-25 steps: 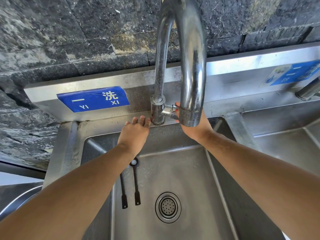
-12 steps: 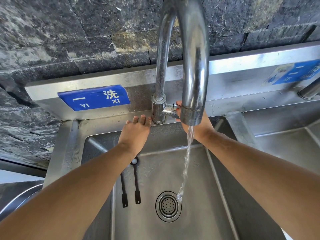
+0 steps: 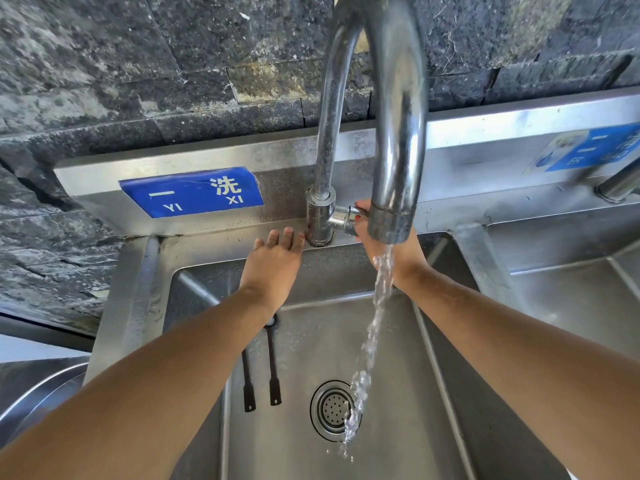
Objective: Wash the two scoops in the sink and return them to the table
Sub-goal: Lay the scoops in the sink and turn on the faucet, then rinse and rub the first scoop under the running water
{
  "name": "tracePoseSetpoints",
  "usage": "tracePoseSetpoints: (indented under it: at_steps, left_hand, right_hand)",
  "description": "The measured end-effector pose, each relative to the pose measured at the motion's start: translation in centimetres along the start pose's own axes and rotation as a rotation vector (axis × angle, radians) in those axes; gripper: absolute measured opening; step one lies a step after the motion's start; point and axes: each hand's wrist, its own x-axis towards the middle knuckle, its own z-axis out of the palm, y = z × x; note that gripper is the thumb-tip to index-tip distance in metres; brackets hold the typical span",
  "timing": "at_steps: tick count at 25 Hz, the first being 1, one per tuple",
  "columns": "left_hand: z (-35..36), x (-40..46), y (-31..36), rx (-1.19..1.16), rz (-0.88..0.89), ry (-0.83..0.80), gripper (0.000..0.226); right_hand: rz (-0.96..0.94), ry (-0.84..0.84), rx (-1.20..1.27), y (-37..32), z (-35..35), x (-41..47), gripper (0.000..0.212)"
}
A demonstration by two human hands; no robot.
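Change: water (image 3: 375, 327) now runs thicker from the spout than half a second ago, and a second ago none ran; both hands and both scoops lie as before.
Tap (image 3: 398, 133): tall steel gooseneck rising from the ledge behind the sink, its spout over the basin.
Water: falls from the spout past the right wrist and lands on the drain (image 3: 333, 410), at its right edge.
Right hand (image 3: 391, 244): behind the spout, fingers curled round the tap's side lever (image 3: 346, 216); much of the hand is hidden by the spout.
Left hand (image 3: 275, 265): just left of the tap's base, palm down, fingers straight and close together, tips on the ledge.
Scoops (image 3: 273, 375): two dark, thin-handled ones lying side by side on the sink floor, left of the drain, handle ends toward the camera; their bowls are mostly hidden under the left forearm.
Sink (image 3: 398, 445): steel basin below the tap, wet around the drain.
Sign (image 3: 192, 192): blue plate on the backsplash left of the tap, reading "YI XI".
Second basin (image 3: 571, 289): right of the tap, only partly seen.
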Motion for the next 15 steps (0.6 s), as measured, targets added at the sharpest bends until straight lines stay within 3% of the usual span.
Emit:
tracePoseSetpoints:
  at_steps: [3, 5, 7, 11, 15]
  left_hand:
    - [0.3, -0.8, 0.2, -0.163, -0.023, 0.1, 0.051]
    - [0.5, -2.4, 0.3, -0.32, -0.069, 0.254, 0.033]
    - [2.1, -4.8, 0.3, -0.398, -0.111, 0.393, 0.018]
    - [7.5, -11.1, 0.5, -0.53, -0.208, 0.386, 0.016]
    - [12.3, -15.8, 1.1, -0.654, -0.535, 0.17, 0.008]
  right_hand:
    - [0.038, 0.137, -0.001, 2.0, 0.8, -1.5, 0.029]
    - [0.054, 0.274, 0.013, 3.5, 1.5, -3.7, 0.02]
    - [0.171, 0.278, 0.046, 5.0, 2.3, -5.9, 0.011]
    - [0.335, -0.104, -0.034, 7.4, 4.8, -8.4, 0.01]
    - [0.541, -0.521, -0.014, 9.4, 8.5, -8.9, 0.019]
